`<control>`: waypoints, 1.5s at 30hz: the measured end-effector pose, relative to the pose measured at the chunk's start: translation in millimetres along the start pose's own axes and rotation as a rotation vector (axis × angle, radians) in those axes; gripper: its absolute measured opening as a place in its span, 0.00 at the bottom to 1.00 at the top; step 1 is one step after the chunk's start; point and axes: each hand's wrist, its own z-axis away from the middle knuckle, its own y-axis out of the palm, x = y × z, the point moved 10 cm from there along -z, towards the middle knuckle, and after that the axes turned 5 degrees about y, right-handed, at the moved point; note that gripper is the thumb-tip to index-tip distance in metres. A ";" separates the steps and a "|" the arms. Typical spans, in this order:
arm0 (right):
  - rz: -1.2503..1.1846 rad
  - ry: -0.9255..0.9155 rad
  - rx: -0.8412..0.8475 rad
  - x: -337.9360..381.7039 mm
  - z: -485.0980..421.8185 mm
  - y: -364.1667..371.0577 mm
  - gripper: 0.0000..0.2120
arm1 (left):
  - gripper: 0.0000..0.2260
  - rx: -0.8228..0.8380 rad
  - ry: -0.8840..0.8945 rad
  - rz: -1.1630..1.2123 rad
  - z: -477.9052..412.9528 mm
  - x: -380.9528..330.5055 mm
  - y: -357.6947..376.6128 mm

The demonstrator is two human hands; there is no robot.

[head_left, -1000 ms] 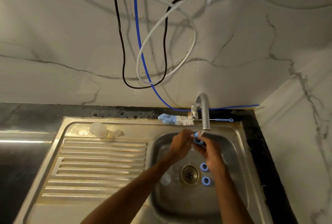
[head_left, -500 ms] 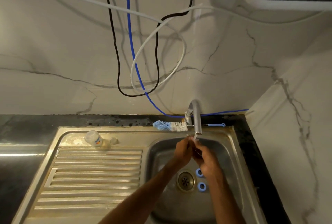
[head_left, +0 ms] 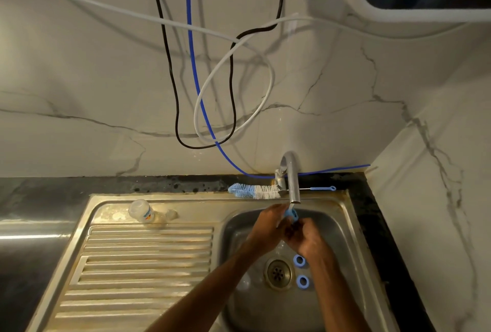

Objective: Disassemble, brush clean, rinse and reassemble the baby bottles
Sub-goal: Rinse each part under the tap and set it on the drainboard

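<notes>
Under the tap spout (head_left: 293,182), my left hand (head_left: 267,225) and my right hand (head_left: 308,238) together hold a blue bottle collar ring (head_left: 290,213) in a thin stream of water over the sink basin (head_left: 239,228). Two more blue rings (head_left: 299,260) (head_left: 303,281) lie on the basin floor right of the drain (head_left: 277,273). A clear nipple-like part (head_left: 243,282) lies left of the drain. A clear bottle (head_left: 142,212) lies on its side at the top of the drainboard, with a small clear part (head_left: 171,214) beside it. A blue-and-white bottle brush (head_left: 253,191) rests behind the basin.
The ribbed steel drainboard (head_left: 143,260) fills the left. Dark counter (head_left: 26,198) borders the sink on the left and right. Black, blue and white cables (head_left: 231,87) hang down the marble wall above the tap. A wall corner stands close on the right.
The camera tilted up a little, so the sink sits lower in view. Both hands stay under the tap and have turned the blue ring, which now shows above the fingers.
</notes>
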 end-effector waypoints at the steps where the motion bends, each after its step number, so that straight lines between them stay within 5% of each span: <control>1: 0.027 -0.039 -0.015 4.5 -0.5 -0.6 0.12 | 0.14 -0.004 0.046 -0.074 -1.4 -1.6 -2.8; 8: 0.380 -0.342 -0.113 26.4 0.6 11.1 0.10 | 0.18 -0.064 0.123 -0.278 -7.0 -11.0 -10.7; 10: 0.456 -0.385 -0.161 28.7 1.6 11.6 0.09 | 0.12 -0.062 0.097 -0.237 -10.1 -7.5 -8.5; 14: 0.456 -0.354 -0.060 24.5 8.1 12.2 0.07 | 0.06 -0.029 0.052 -0.276 -15.8 1.2 -7.3; 22: 0.480 -0.303 -0.005 18.5 5.3 9.0 0.10 | 0.10 0.024 -0.042 -0.268 -15.2 16.5 -5.6; 35: 0.282 -0.209 0.098 26.6 0.4 17.1 0.08 | 0.06 -0.009 0.069 -0.142 -17.7 -7.1 -12.3; 45: 0.757 -0.375 -0.003 38.5 -10.7 9.8 0.22 | 0.06 -0.015 0.125 0.031 -7.0 -13.0 -17.4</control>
